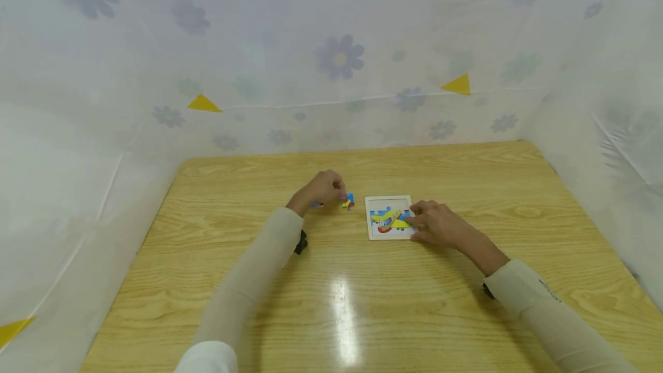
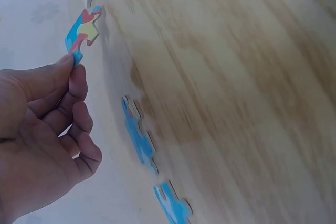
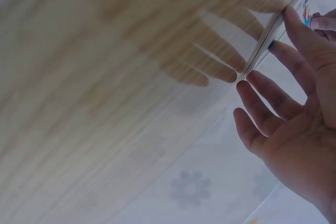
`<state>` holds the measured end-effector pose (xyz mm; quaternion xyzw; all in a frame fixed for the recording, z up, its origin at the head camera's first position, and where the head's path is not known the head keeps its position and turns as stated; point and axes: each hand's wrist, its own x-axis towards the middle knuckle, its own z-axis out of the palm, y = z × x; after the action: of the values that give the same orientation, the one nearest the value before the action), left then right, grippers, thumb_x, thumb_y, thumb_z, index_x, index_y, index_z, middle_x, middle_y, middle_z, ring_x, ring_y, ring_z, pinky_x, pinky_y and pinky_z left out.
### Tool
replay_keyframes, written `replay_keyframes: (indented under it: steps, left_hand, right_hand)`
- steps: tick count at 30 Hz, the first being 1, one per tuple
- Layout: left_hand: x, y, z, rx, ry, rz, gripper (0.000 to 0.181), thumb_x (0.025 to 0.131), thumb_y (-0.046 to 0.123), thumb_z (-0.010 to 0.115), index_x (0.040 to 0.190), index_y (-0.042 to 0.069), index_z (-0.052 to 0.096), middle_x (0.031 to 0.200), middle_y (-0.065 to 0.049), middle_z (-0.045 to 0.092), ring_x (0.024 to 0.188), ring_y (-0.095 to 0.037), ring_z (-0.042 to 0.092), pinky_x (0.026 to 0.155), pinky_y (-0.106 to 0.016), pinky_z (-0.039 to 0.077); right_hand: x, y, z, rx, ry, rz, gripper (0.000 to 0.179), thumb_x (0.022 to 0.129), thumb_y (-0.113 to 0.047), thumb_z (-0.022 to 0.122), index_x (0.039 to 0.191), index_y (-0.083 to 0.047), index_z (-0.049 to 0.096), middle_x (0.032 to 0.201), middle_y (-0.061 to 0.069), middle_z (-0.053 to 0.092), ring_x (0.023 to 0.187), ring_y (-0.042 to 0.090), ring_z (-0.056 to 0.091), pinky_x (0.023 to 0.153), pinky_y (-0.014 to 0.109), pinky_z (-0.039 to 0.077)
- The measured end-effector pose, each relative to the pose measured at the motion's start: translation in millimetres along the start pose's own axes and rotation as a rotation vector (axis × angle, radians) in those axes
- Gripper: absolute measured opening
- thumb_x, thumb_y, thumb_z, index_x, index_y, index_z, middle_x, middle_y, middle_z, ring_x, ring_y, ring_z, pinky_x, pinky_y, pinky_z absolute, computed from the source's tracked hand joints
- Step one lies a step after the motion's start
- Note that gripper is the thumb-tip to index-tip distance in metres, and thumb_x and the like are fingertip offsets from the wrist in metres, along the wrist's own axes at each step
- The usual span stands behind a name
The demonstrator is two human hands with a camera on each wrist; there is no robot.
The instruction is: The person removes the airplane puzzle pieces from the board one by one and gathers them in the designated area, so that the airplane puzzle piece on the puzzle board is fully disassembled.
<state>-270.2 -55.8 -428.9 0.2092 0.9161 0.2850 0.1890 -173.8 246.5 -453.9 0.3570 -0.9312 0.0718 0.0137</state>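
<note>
Currently puzzle piece [image 2: 87, 29] pinched at one corner by left hand [image 1: 324, 187], left of tray [image 1: 380, 203]; a twist or drop might be caused by so slight a hold. Tray edge touched by right hand [image 1: 439, 224], fingers spread; pieces inside [image 1: 385, 222] could be nudged by stray pressure.

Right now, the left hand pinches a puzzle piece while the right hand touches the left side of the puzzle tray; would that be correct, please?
Not quite: the head view shows the right hand touching the right side of the puzzle tray, not its left. The left hand does pinch a puzzle piece.
</note>
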Motion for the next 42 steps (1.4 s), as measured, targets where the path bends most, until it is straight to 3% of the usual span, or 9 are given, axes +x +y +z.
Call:
replay_keyframes:
  steps: [3,7,10,17,26,33,42]
  left_hand:
    - [0.4,-7.2,-3.7,0.007,-0.007,-0.012,0.017,0.096,0.010,0.053,0.092,0.008,0.070,0.098,-0.006,0.067,0.071,-0.013,0.053,0.069,-0.029,0.049]
    - [0.6,-13.5,-8.1,0.007,0.001,-0.020,0.019,0.095,0.009,0.052,0.089,0.009,0.070,0.098,-0.005,0.067,0.086,-0.017,0.059,0.086,-0.036,0.050]
    - [0.3,-15.9,-10.1,-0.009,-0.005,-0.023,0.020,0.094,0.007,0.051,0.088,0.008,0.071,0.099,-0.006,0.068,0.091,-0.021,0.060,0.088,-0.039,0.050]
    - [2.0,-20.6,-10.0,-0.023,-0.014,-0.025,0.022,0.093,0.005,0.050,0.088,0.008,0.070,0.101,-0.006,0.067,0.095,-0.022,0.060,0.089,-0.038,0.050]
    - [3.4,-25.3,-9.1,0.032,-0.014,-0.009,0.021,0.094,0.007,0.051,0.087,0.008,0.071,0.094,-0.006,0.069,0.083,-0.020,0.061,0.083,-0.036,0.052]
    - [2.1,-23.8,-7.6,0.076,-0.004,-0.010,0.020,0.095,0.008,0.053,0.087,0.009,0.072,0.091,-0.005,0.070,0.084,-0.019,0.062,0.083,-0.035,0.052]
    - [2.2,-25.2,-5.0,0.068,0.014,-0.013,0.020,0.094,0.007,0.054,0.085,0.010,0.072,0.088,-0.005,0.069,0.082,-0.018,0.062,0.081,-0.034,0.052]
  right_hand:
    - [0.0,0,0,-0.006,0.000,0.002,0.041,0.078,-0.028,0.076,0.112,-0.006,0.070,0.116,0.024,0.062,0.102,0.038,0.060,0.080,0.052,0.050]
    - [0.1,0,1,-0.006,0.001,0.006,0.041,0.078,-0.029,0.076,0.112,-0.006,0.070,0.117,0.023,0.062,0.103,0.038,0.059,0.080,0.052,0.050]
    - [0.3,1,1,-0.003,-0.002,0.007,0.041,0.078,-0.028,0.076,0.112,-0.006,0.070,0.117,0.023,0.062,0.103,0.038,0.059,0.080,0.053,0.050]
    - [0.2,0,1,0.003,-0.003,0.006,0.041,0.079,-0.027,0.076,0.112,-0.005,0.070,0.117,0.024,0.061,0.104,0.039,0.059,0.082,0.053,0.050]
    - [0.5,-1,-1,0.007,0.002,-0.003,0.041,0.079,-0.027,0.076,0.111,-0.003,0.070,0.117,0.024,0.061,0.103,0.038,0.059,0.081,0.053,0.050]
    - [1.0,-1,-1,-0.001,-0.014,0.018,0.043,0.078,-0.029,0.076,0.113,-0.005,0.069,0.118,0.023,0.061,0.103,0.038,0.059,0.078,0.053,0.050]
    - [0.2,-1,0,0.008,-0.018,0.021,0.043,0.079,-0.029,0.075,0.114,-0.005,0.069,0.118,0.023,0.061,0.101,0.037,0.059,0.076,0.052,0.050]
